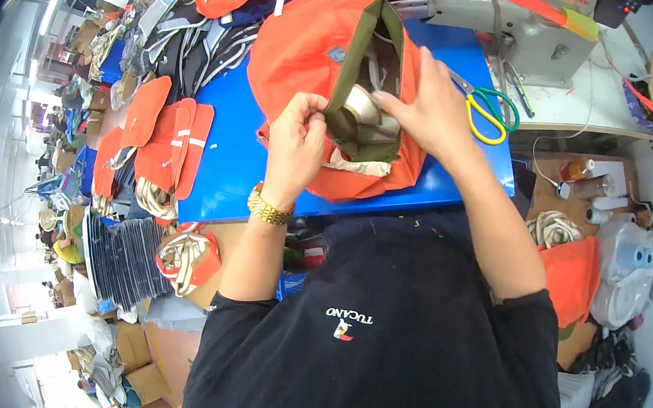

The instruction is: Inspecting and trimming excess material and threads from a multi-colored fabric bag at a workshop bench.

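An orange fabric bag (300,50) with an olive green lining panel (362,45) lies on a blue table (226,159). My left hand (295,139) pinches the near edge of the olive panel; a gold watch is on that wrist. My right hand (424,106) grips the right side of the bag's opening, its fingers over cream webbing (364,107) inside. Both hands hold the opening spread apart.
A grey sewing machine (519,28) stands at the far right, with yellow-and-green scissors (488,114) beside it. Stacks of orange cut pieces (164,131) lie at the table's left. Cream strap bundles (553,228), bottles and boxes crowd the right side.
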Demonstrator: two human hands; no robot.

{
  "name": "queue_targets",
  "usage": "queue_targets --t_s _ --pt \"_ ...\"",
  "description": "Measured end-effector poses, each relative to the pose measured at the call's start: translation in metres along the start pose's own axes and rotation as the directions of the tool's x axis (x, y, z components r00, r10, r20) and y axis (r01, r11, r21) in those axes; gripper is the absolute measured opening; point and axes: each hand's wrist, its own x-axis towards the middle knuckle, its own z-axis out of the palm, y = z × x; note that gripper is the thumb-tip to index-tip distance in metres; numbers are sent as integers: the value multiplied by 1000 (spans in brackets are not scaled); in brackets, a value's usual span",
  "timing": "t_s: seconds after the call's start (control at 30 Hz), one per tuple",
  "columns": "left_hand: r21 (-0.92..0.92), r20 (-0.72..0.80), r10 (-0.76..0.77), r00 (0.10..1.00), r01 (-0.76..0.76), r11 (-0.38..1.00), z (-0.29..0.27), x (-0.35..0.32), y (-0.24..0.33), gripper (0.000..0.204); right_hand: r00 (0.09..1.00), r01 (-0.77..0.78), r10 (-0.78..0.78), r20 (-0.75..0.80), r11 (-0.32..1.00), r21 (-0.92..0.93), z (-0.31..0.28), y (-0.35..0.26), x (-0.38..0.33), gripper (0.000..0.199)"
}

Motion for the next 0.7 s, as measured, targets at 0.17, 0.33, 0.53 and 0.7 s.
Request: queue_targets --t_s 0.17,0.33,0.53,0.7 --pt "124 -9 235 972 -232 965 32 10 31 21 992 -112 114 -45 992 52 39 15 54 61" --pt "89 90 237 967 -245 966 44 6 36 20 979 -33 -30 200 953 303 32 52 33 23" --pt "300 98 131 987 -155 941 56 4 9 36 862 -424 138 488 725 543 6 48 -63 24" --pt "265 75 237 969 -249 932 69 3 -2 34 936 -352 207 285 527 774 17 28 -60 28"
